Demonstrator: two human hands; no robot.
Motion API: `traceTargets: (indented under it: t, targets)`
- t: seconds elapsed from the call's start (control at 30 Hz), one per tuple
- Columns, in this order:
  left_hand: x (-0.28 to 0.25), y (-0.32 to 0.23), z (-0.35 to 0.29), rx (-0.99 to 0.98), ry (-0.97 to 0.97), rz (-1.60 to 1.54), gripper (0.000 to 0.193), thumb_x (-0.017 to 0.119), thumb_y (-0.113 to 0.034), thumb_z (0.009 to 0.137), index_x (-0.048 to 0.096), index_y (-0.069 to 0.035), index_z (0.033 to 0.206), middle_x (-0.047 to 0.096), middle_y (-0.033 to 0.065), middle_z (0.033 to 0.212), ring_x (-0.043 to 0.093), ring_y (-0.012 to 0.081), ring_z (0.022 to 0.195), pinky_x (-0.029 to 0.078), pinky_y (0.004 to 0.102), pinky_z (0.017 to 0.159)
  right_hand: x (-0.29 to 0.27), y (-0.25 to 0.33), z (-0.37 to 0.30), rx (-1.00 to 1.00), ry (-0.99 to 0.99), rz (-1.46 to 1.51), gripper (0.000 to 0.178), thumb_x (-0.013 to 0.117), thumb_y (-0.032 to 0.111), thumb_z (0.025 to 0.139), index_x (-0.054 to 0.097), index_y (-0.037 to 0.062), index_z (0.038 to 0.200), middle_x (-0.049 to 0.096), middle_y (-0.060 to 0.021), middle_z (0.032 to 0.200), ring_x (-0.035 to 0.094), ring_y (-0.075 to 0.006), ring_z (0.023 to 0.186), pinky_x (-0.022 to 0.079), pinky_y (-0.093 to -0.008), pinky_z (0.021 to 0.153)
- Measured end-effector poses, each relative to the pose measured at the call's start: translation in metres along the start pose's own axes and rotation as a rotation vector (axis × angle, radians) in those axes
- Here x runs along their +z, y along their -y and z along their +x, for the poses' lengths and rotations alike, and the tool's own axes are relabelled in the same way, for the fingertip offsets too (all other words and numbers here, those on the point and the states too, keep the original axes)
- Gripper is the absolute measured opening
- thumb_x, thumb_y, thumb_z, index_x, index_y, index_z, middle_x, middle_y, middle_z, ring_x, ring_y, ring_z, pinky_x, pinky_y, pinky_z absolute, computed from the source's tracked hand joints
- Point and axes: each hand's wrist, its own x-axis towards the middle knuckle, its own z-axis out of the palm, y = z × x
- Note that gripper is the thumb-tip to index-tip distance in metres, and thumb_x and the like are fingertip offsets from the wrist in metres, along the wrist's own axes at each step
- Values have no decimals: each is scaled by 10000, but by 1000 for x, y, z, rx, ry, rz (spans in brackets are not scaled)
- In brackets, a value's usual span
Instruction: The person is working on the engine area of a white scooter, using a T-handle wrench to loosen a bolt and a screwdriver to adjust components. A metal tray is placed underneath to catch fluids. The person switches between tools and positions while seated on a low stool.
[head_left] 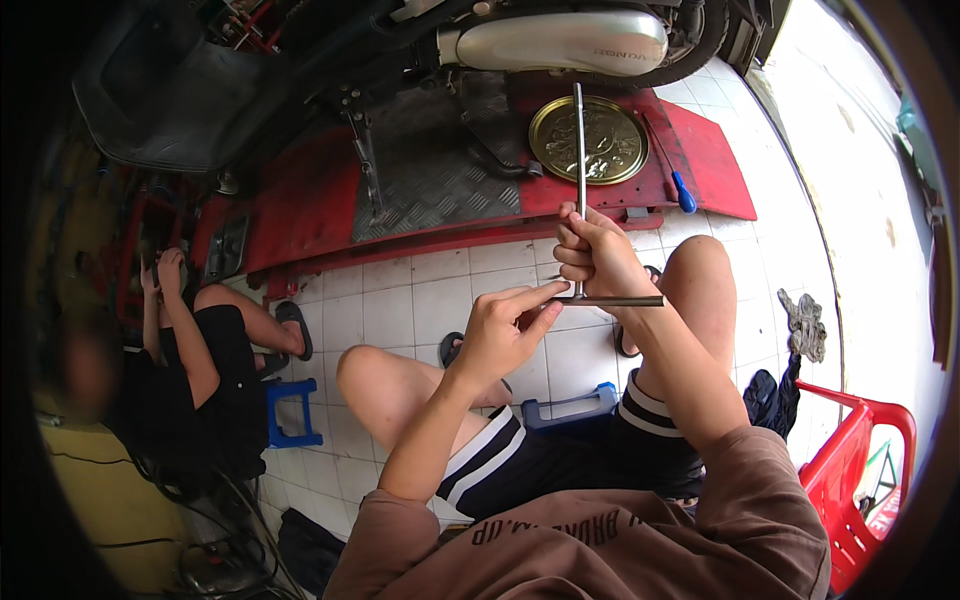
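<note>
A steel T-handle wrench (580, 140) is held up between my hands, its long shaft pointing toward the motorbike. My right hand (602, 252) is wrapped round the shaft just above the crossbar. At the crossbar's left end, my left hand (508, 328) pinches the bar between thumb and fingers. The bar's other end sticks out to the right, across my right wrist. Beyond the shaft's tip is the motorbike's silver exhaust cover (560, 42). A round gold-coloured tray (541, 150) lies behind the shaft on the red lift platform (705, 160).
A blue-handled screwdriver (684, 192) lies right of the tray. At left a co-worker (200, 370) sits with both hands raised near a red rack, beside a blue stool (292, 412). A red plastic chair (850, 470) stands at right, a grey rag (803, 325) near it on the tiles.
</note>
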Motion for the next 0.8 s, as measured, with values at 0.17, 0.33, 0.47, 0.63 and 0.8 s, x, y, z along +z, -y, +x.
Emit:
traceTargets:
  t: [0.17,0.33,0.47,0.63,0.8]
  targets:
    - [26,3,12,-17,-10,156,183,651,-175,849,671,-18,942,570,102,729,563,254,555,444,348,524,-23,5,16,86,-223,72,111,364,96,977,414,101,878,292,52,610,204,-60,472,157,-229,398]
    - [36,-1,18,-115,43,306,189,614,-170,866,635,17,846,590,148,869,589,353,700,465,415,616,-37,-5,24,77,-248,139,242,421,73,921,311,126,712,251,50,584,202,-71,469,179,-245,397]
    - [47,22,23,-151,145,111,224,618,-149,849,620,48,742,615,169,695,592,340,613,451,406,590,-33,-10,21,146,-289,105,245,469,94,894,317,123,704,282,31,598,245,-87,491,230,-259,430]
    - [55,25,37,-301,263,-32,234,651,-164,826,613,33,706,539,105,520,495,184,484,400,359,517,-34,-7,20,102,-321,-318,118,532,141,880,482,48,829,492,-29,684,449,-130,597,399,-280,561]
    - [52,19,32,-319,215,-70,255,654,-178,820,610,21,666,544,101,510,510,198,472,405,357,521,-29,-7,19,115,-231,-654,165,532,167,896,550,39,998,549,-33,766,514,-113,706,424,-257,640]
